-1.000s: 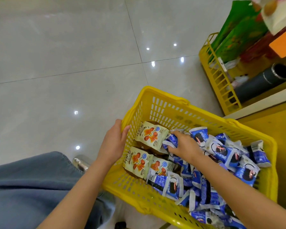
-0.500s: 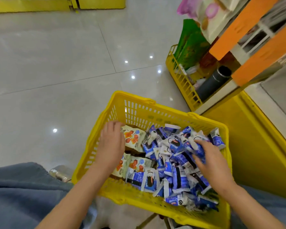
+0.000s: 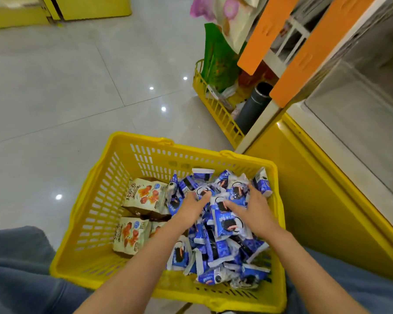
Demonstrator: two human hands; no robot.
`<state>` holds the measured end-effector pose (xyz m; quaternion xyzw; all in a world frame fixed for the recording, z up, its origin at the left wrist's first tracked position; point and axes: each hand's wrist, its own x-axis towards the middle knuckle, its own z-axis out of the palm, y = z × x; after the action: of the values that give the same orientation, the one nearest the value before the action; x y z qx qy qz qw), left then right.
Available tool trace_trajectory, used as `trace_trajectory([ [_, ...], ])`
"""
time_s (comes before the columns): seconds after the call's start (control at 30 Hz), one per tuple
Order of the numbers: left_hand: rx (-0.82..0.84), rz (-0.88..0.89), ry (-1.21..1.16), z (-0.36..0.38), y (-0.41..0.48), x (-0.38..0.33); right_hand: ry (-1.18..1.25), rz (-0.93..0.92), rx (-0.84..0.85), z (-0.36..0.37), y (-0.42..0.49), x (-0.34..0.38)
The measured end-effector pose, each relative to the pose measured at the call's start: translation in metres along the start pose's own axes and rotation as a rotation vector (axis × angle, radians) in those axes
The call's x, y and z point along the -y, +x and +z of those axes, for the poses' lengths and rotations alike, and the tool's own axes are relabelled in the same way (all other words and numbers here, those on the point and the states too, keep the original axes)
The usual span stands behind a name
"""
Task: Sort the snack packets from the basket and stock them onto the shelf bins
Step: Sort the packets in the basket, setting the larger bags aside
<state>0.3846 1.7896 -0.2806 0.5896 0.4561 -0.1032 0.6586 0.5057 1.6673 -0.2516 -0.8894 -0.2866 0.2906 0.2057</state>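
A yellow plastic basket (image 3: 100, 207) sits on the floor between my knees. Several blue-and-white cookie packets (image 3: 225, 225) are heaped in its right half. A few cream packets with orange pictures (image 3: 145, 196) lie along its left side. Both hands are down in the blue heap. My left hand (image 3: 192, 207) presses into the packets near the middle, fingers spread. My right hand (image 3: 251, 209) lies just to its right, fingers splayed over the packets. No packet is clearly lifted or clasped by either hand.
A yellow shelf unit (image 3: 322, 200) with orange price strips (image 3: 304, 53) and a clear bin (image 3: 361, 123) rises at right. A yellow wire rack (image 3: 216, 107) with green bags and a dark flask (image 3: 254, 105) stands behind the basket. Grey tiled floor (image 3: 66, 98) lies to the left.
My left hand has moved from the cream packets at the basket's left into the blue heap, close to my right hand. The view has tilted up toward the shelf.
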Motion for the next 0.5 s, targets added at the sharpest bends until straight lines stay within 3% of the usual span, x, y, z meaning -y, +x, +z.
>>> trace_trajectory([
  [0.1, -0.031, -0.103, -0.185, 0.009, 0.009, -0.003, 0.012, 0.073, 0.023, 0.009, 0.005, -0.001],
  [0.2, -0.048, -0.102, -0.184, 0.016, 0.011, 0.003, 0.025, 0.044, 0.037, 0.013, -0.003, -0.007],
  [0.37, -0.068, 0.076, -0.204, 0.034, -0.001, 0.011, -0.042, -0.027, 0.106, 0.02, -0.016, -0.008],
  [0.5, -0.175, 0.254, -0.189, 0.035, -0.015, 0.018, 0.066, -0.069, 0.102, 0.022, -0.027, -0.001],
])
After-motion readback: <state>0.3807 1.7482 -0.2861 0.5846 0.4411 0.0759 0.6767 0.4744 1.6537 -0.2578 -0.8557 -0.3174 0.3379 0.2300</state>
